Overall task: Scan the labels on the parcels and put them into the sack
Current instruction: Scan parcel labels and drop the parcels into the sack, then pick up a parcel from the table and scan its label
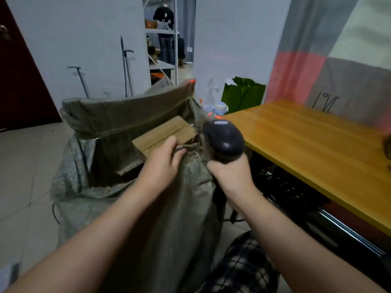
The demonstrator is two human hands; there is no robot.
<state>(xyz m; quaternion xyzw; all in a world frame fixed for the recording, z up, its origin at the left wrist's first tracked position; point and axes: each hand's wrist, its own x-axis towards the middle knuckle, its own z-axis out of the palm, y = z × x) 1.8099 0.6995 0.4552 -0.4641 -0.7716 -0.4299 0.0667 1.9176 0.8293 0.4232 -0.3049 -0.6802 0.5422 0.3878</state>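
A large grey-green woven sack (127, 117) stands open on the floor in front of me. Inside its mouth lies a brown cardboard parcel (160, 132), tilted, its lower part hidden by the sack. My left hand (163, 163) pinches the sack's near rim just in front of the parcel. My right hand (230, 174) grips the handle of a black barcode scanner (224, 140), held upright beside the sack's right edge. The scanner's red light falls on the wall and curtain behind.
A wooden table (317, 149) stands to the right, its edge close to my right hand. A green paper bag (243, 96) and bottles (220, 107) sit on the floor behind the sack. A dark door (19, 81) is at the left, and metal shelving (165, 39) stands far back.
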